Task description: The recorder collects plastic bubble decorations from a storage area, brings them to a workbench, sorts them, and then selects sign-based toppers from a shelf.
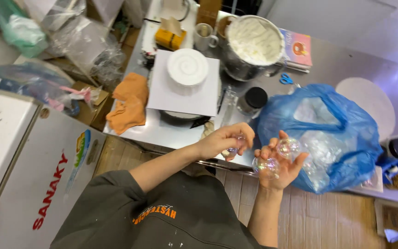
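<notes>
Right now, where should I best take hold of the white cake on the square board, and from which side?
Do not grip the white cake itself: its frosted top and sides look soft. Take the square white board under it by two opposite edges, from the near side, where bare board shows. The far side is crowded by the metal pot and mug.

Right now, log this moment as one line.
left hand: holds clear ball | right hand: cradles two clear balls | beside: blue bag

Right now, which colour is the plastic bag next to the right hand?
The plastic bag is blue and translucent, seen best in the head view.
</notes>
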